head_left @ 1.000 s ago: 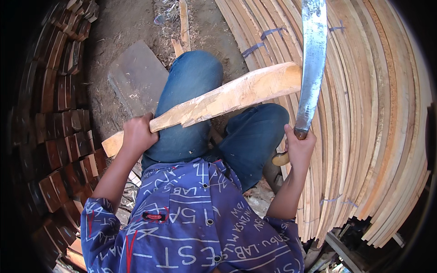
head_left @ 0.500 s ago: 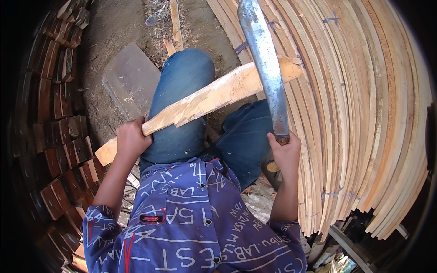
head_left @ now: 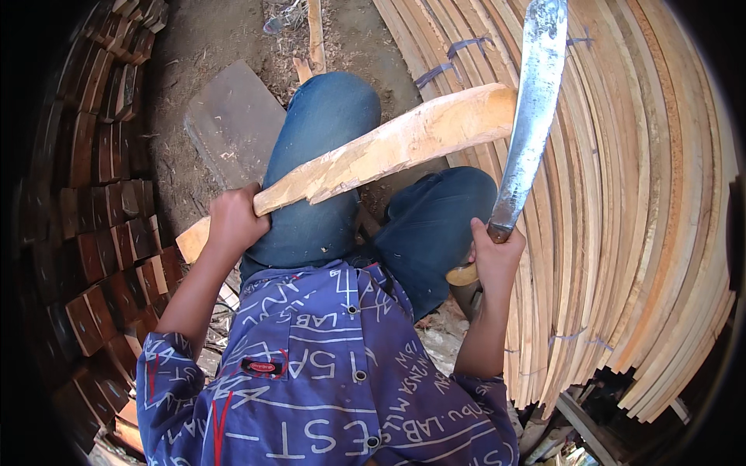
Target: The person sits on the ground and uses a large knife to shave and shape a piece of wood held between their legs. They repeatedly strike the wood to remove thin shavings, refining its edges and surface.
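A long, pale piece of wood (head_left: 404,140) with rough-hewn sides lies slanted across my raised left knee. My left hand (head_left: 237,220) is closed round its narrower lower end, and a short stub sticks out past my fist. The broad far end points up and to the right. In my right hand (head_left: 497,252) I grip the dark handle of a machete (head_left: 535,109). Its wide steel blade stands up and leans right, beside the wood's far end; whether the two touch I cannot tell.
Long bundles of sawn wooden strips (head_left: 622,194), tied with string, fill the right side. Stacked short wood blocks (head_left: 101,248) rise on the left. A flat grey board (head_left: 235,120) lies on the dirt ahead, near a thin wood strip (head_left: 315,35) and scattered chips.
The machete has swung right, from across the wood's far end to beyond its tip, tilting from left-leaning to right-leaning. My left hand keeps its hold on the wood.
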The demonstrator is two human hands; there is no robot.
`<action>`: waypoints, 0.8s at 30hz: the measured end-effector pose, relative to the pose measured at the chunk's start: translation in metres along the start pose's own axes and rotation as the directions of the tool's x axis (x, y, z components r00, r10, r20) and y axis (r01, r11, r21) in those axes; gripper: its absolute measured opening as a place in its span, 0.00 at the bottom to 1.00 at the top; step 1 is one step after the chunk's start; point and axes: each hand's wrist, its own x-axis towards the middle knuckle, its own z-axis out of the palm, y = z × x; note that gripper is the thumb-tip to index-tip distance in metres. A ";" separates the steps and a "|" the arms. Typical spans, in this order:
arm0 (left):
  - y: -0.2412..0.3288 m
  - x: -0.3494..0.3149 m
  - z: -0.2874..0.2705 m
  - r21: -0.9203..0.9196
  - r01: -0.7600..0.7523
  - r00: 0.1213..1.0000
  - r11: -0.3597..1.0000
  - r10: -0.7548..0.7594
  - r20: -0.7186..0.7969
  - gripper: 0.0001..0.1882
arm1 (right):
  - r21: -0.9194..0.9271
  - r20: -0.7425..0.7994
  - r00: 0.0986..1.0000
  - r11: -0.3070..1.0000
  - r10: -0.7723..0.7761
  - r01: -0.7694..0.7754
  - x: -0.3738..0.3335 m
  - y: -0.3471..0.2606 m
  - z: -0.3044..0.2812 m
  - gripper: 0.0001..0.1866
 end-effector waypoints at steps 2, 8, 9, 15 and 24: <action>-0.001 -0.007 -0.006 0.027 0.021 1.000 0.999 -0.021 0.004 0.08 | -0.187 0.024 0.971 0.953 -0.237 0.237 0.002 0.013 0.004 0.10; 0.005 -0.003 -0.005 0.000 0.021 1.000 1.000 -0.021 -0.013 0.09 | -0.043 -0.009 1.000 0.999 -0.012 0.011 0.004 0.004 -0.001 0.10; 0.005 -0.002 -0.004 -0.001 0.029 0.999 1.000 -0.029 -0.018 0.10 | -0.126 -0.007 0.993 0.986 -0.114 0.113 0.002 0.008 0.003 0.09; -0.001 -0.009 -0.006 0.006 0.044 0.999 0.999 -0.044 -0.014 0.09 | -0.190 0.010 0.991 0.973 -0.131 0.130 0.007 0.008 -0.013 0.09; 0.002 -0.014 -0.008 -0.021 0.080 0.996 0.997 -0.081 -0.047 0.08 | -0.134 0.063 0.993 0.986 -0.096 0.104 0.004 0.016 -0.012 0.09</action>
